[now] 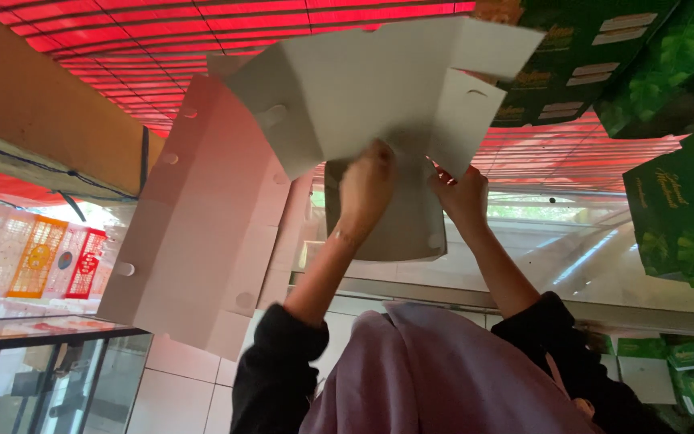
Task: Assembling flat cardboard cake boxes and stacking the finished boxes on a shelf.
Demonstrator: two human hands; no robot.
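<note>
L to R: orange patterned panels (pixel 38 257) at far edge; glass case (pixel 50 378) below. Flat white cardboard blank (pixel 347 104), unfolded w/ flaps, held overhead against red slatted awning (pixel 122 48). Left hand (pixel 367 189) & right hand (pixel 463 197), near each other but apart, both gripping blank's lower edge. Green cartons (pixel 676 209) stacked at right.

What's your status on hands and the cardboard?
Left hand and right hand both gripping white flat cardboard box blank. Panels partly folded. Nothing in the way.
</note>
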